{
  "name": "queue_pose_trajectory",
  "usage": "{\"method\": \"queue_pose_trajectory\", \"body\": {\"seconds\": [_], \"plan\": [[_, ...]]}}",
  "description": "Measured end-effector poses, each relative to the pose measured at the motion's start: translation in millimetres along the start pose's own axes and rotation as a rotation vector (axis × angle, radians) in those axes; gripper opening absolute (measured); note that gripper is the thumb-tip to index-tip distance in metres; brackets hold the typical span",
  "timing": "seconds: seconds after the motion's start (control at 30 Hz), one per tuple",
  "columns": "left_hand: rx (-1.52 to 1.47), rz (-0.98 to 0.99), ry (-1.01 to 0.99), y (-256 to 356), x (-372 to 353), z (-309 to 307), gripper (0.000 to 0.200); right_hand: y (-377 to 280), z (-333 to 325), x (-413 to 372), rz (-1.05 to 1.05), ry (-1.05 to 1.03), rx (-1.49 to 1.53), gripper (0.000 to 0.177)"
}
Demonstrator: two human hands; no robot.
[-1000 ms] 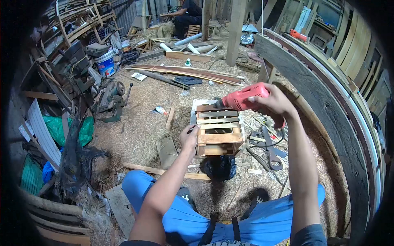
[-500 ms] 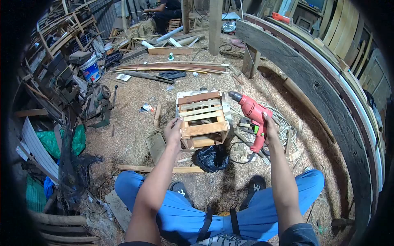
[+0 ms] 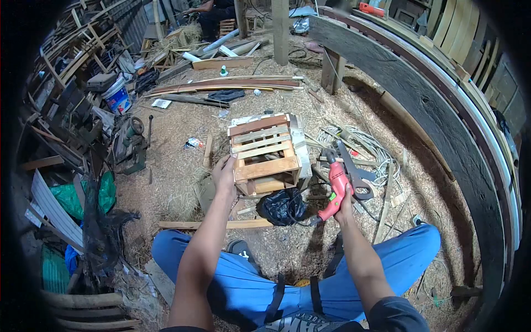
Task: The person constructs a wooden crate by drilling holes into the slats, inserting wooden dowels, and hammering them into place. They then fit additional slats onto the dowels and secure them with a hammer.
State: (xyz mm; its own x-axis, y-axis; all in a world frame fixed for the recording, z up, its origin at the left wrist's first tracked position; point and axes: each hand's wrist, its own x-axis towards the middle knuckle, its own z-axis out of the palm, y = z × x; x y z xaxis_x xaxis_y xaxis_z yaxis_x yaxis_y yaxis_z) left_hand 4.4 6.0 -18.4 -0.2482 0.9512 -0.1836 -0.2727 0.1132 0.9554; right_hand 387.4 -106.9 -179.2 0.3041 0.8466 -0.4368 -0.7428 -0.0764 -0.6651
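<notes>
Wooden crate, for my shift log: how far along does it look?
Done: the wooden crate stands framed, with several slats across its far top. In hand: the left hand rests against its side, and the right hand holds the red drill low beside it. Left, probably: the open near part of the top.

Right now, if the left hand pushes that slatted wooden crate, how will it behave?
Probably stiff: the wooden crate is boxed with slats. Likely light for its size: gaps show it mostly hollow. On loose straw and shavings, a push from the left hand would probably drag, not glide.
</notes>
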Motion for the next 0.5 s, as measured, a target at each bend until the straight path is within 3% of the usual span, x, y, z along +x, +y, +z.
{"method": "queue_pose_trajectory", "body": {"seconds": [0.13, 0.2, 0.37, 0.5], "plan": [[-0.019, -0.003, -0.015, 1, 0, -2, 0.028, 28, -38, 12, 0.047, -0.062, 0.050, 0.051], [-0.026, -0.014, -0.021, -1, 2, -4, 0.028, 37, -57, 14, 0.100, 0.010, -0.034, 0.051], [-0.068, -0.038, -0.015, 4, -4, 0, 0.028, 62, -94, 28, 0.187, 0.026, -0.130, 0.073], [-0.004, 0.011, -0.018, -2, 3, -6, 0.028, 64, -95, 25, 0.237, 0.017, -0.254, 0.075]]}}
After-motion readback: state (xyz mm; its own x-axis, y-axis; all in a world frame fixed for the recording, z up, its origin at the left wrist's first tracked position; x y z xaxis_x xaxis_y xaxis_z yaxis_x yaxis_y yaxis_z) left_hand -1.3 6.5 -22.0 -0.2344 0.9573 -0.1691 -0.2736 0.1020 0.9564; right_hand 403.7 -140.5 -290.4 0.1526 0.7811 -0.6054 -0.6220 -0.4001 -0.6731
